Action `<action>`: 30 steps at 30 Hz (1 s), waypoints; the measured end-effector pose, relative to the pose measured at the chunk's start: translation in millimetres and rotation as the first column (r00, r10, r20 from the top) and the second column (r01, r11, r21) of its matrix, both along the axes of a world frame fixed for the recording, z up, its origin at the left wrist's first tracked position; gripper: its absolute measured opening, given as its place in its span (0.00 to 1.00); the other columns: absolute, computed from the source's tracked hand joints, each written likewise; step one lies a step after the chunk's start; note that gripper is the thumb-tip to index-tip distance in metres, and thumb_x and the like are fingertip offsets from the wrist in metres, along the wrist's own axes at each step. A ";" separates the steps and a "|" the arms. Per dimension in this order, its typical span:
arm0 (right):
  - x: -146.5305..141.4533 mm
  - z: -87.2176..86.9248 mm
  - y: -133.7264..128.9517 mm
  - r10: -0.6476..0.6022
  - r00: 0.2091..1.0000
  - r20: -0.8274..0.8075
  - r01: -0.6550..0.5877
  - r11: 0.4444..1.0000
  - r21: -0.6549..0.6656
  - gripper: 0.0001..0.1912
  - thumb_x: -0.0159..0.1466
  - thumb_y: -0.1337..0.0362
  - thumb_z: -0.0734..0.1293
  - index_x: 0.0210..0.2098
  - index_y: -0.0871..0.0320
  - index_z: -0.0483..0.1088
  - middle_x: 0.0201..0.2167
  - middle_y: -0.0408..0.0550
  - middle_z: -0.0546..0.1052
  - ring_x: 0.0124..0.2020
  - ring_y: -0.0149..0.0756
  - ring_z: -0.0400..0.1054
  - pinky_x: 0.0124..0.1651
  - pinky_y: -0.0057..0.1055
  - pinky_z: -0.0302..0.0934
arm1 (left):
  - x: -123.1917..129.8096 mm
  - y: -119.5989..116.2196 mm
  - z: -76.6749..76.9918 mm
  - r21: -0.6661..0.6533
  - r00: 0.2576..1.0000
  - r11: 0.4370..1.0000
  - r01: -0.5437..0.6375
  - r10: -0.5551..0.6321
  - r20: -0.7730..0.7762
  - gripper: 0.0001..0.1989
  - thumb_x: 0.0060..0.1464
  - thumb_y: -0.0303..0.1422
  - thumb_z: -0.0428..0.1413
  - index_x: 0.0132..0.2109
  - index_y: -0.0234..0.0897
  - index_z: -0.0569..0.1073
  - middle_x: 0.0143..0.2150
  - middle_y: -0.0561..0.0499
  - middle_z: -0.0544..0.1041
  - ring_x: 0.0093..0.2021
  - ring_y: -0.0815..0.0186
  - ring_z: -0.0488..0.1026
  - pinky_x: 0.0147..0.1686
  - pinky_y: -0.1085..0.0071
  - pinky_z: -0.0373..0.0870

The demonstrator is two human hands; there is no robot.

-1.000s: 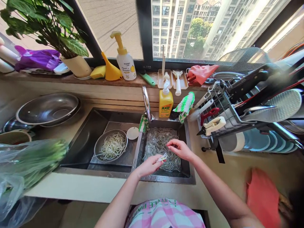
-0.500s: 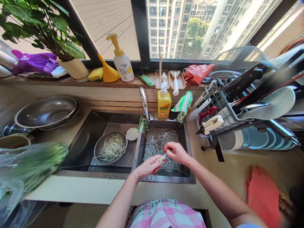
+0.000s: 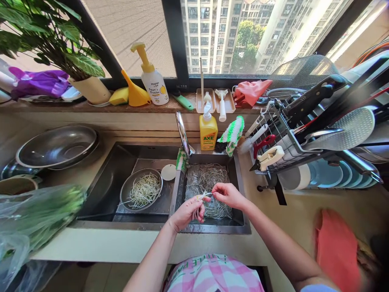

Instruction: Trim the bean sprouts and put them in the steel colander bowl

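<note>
Pale bean sprouts [image 3: 208, 209] lie heaped in the right basin of a stainless-steel sink [image 3: 152, 226]; a smaller batch sits in a round steel mesh strainer [image 3: 120, 192] in the left basin. Left hand [image 3: 186, 213]: grip nearly closed, pinching one sprout [image 3: 203, 196]. Right hand [image 3: 228, 195]: grip pinched just beside it, hold unclear.

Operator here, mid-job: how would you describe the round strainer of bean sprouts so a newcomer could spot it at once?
Find the stainless double sink. In its left basin, on a flat metal drainer, sits a round metal strainer of pale bean sprouts. Its sprouts are gathered in the bowl, unlike the loose sprouts in the right basin, beneath the left hand and right hand.
</note>
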State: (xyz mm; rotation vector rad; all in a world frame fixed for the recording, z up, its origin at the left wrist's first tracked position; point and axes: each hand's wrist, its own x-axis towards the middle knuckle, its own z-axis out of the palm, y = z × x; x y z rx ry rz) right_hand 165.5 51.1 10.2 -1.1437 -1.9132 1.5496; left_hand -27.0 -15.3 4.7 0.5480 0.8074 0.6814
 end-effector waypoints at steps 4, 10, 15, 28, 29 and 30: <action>-12.1 -5.7 -1.4 -0.151 0.988 0.029 0.146 0.979 0.142 0.05 0.52 0.68 0.60 0.22 0.58 0.65 0.17 0.38 0.64 0.19 0.24 0.53 0.22 0.22 0.48 | 4.3 -0.9 -3.4 -0.034 1.000 0.999 -0.027 0.027 0.003 0.15 0.53 0.38 0.50 0.44 0.34 0.68 0.23 0.53 0.68 0.20 0.73 0.65 0.28 0.70 0.67; -20.1 -13.9 -1.2 -0.541 0.805 -0.245 0.483 0.836 -0.260 0.09 0.53 0.59 0.63 0.30 0.58 0.64 0.25 0.43 0.68 0.26 0.30 0.64 0.28 0.26 0.60 | 6.8 3.0 -7.5 -0.186 0.929 0.942 -0.279 0.313 0.195 0.15 0.53 0.37 0.49 0.47 0.34 0.67 0.35 0.47 0.74 0.37 0.64 0.73 0.45 0.61 0.64; -16.2 -10.5 -22.3 -0.490 0.837 -0.243 0.384 0.843 -0.377 0.11 0.53 0.58 0.65 0.33 0.58 0.67 0.26 0.44 0.70 0.28 0.31 0.65 0.29 0.27 0.62 | 3.6 10.3 -8.1 -0.248 0.843 0.887 -0.391 0.453 0.291 0.16 0.54 0.35 0.48 0.50 0.35 0.64 0.47 0.43 0.72 0.50 0.59 0.68 0.52 0.58 0.58; -40.3 -14.7 -47.4 -0.147 0.989 -0.019 0.146 0.940 0.308 0.05 0.58 0.70 0.62 0.31 0.57 0.69 0.29 0.45 0.71 0.31 0.31 0.64 0.35 0.27 0.58 | 16.4 6.5 -6.9 -0.223 0.822 0.849 -0.480 0.523 0.224 0.11 0.54 0.30 0.49 0.45 0.35 0.65 0.50 0.42 0.70 0.49 0.60 0.68 0.49 0.62 0.62; -39.1 -15.5 -47.2 -0.158 0.987 -0.006 0.152 0.938 0.313 0.05 0.58 0.70 0.61 0.31 0.57 0.68 0.28 0.44 0.71 0.31 0.31 0.64 0.34 0.26 0.58 | 16.0 6.5 -7.4 -0.222 0.814 0.841 -0.493 0.536 0.225 0.10 0.54 0.30 0.49 0.44 0.35 0.65 0.50 0.42 0.70 0.50 0.60 0.68 0.50 0.61 0.61; -37.7 -16.4 -47.2 -0.170 0.985 0.007 0.159 0.936 0.315 0.05 0.58 0.70 0.61 0.31 0.57 0.68 0.28 0.44 0.71 0.31 0.31 0.64 0.34 0.26 0.58 | 15.7 6.4 -7.7 -0.218 0.805 0.834 -0.507 0.548 0.227 0.09 0.53 0.29 0.50 0.43 0.35 0.65 0.50 0.42 0.71 0.50 0.60 0.68 0.51 0.61 0.60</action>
